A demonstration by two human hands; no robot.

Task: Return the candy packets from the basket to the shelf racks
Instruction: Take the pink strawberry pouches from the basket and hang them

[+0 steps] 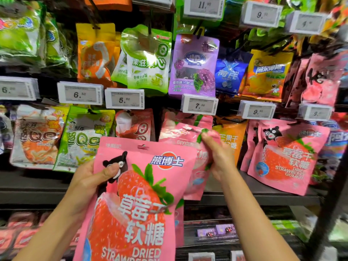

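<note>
The left hand (88, 178) is gripping a big glossy pink dried-strawberry gummy pouch (135, 200), thumb pressed over the cartoon bear and fingers curled behind its left edge. It's holding the pouch upright and face-out, probably to keep the hang hole at the top free for a peg. Just right of that pouch, the right hand (216, 157) is pinching the top of a second pink foil pouch (190, 147), partly tucked behind the first, lifting it toward the rack. It looks as though it's aiming for a hook below the white 7.00 price tag (199, 105).

Well to the right of the gripped pouch, a matching row of pink strawberry pouches (286, 157) is hanging, so that could be where these belong. Above it, the green, purple and yellow packets are dangling from their pegs. The basket isn't showing in this view, so what's left inside it can't be told.
</note>
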